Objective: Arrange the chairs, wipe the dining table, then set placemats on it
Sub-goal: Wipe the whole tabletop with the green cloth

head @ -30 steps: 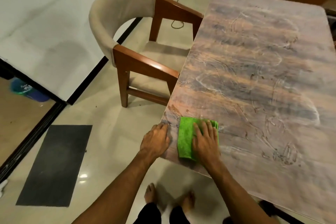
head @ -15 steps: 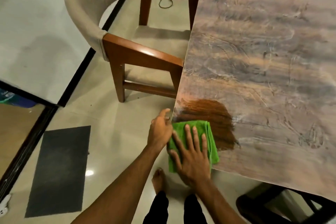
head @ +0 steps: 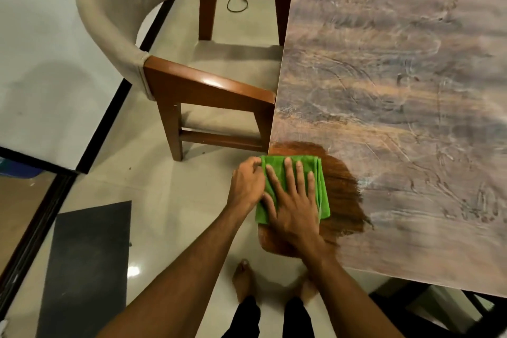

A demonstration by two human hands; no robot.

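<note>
Where right fingers (head: 287,173) press, green cloth (head: 321,184) beneath, table (head: 384,90) corner.

Saw only bits of the green cloth (head: 322,189), with the right hand (head: 295,206) flat over its middle. Could not tell if the curled fingers of the left hand (head: 247,184) pinched the cloth's edge or just touched it. Lost the far end and right side of the tabletop (head: 384,90) past the picture's edges. Lost the top of the chair (head: 175,85) the same way, and part of its seat under the tabletop. Saw just a slice of something blue (head: 16,170) at the left edge. Could not make out the dark, blurry frame (head: 439,307) below the tabletop.
</note>
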